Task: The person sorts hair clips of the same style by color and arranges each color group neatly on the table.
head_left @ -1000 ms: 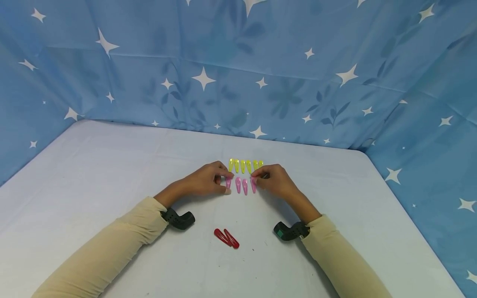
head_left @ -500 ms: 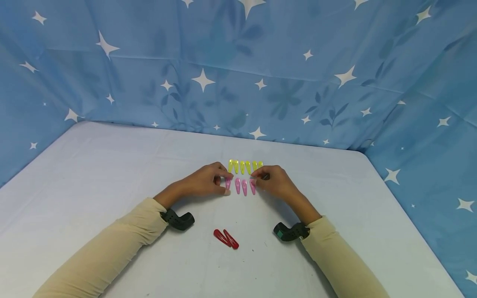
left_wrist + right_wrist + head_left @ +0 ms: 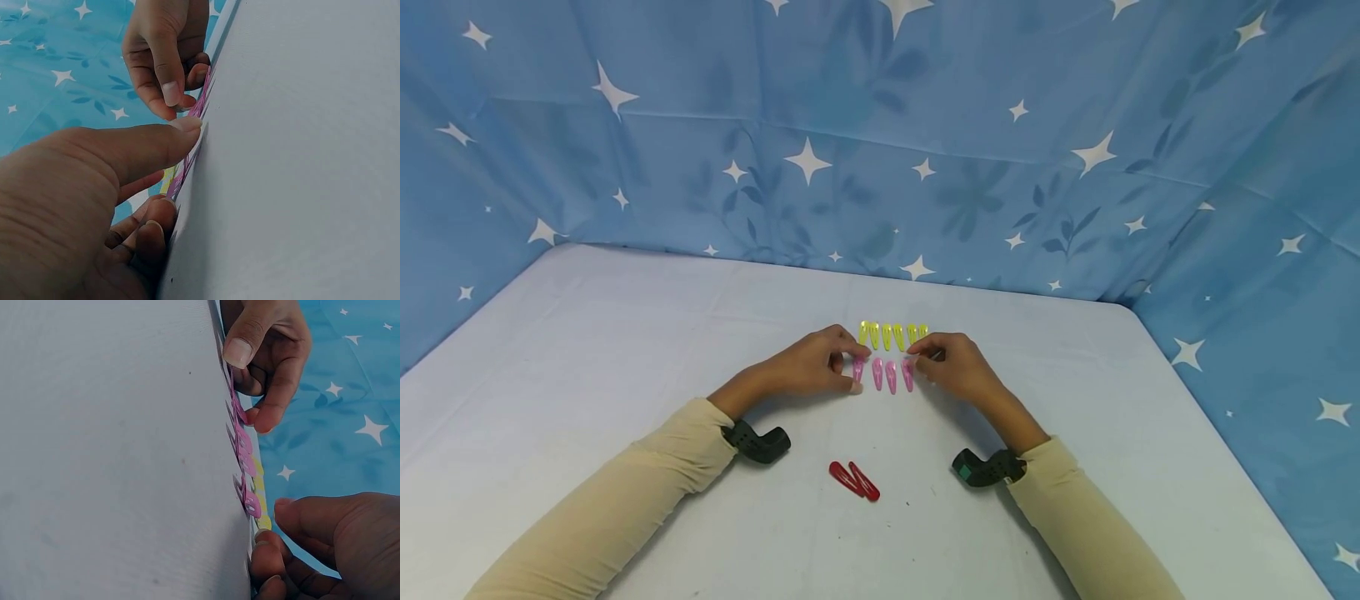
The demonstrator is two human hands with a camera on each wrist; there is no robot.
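Pink snap hair clips lie in a row on the white table, pointed ends toward me. My left hand holds the leftmost pink clip, thumb at its near end and a fingertip at its far end; this also shows at the top of the right wrist view. Beside the rightmost pink clip is my right hand. In the right wrist view its thumb stands off that clip, with a gap between thumb and fingers.
Behind the pink row runs a row of several yellow hair clips, partly covered by the fingers. Two red hair clips lie nearer to me on the white table. A blue star-patterned curtain hangs behind.
The right thumb and fingers have shifted slightly off the rightmost pink clip, which now shows more. The left hand stays on its clip. The red and yellow clips have not moved.
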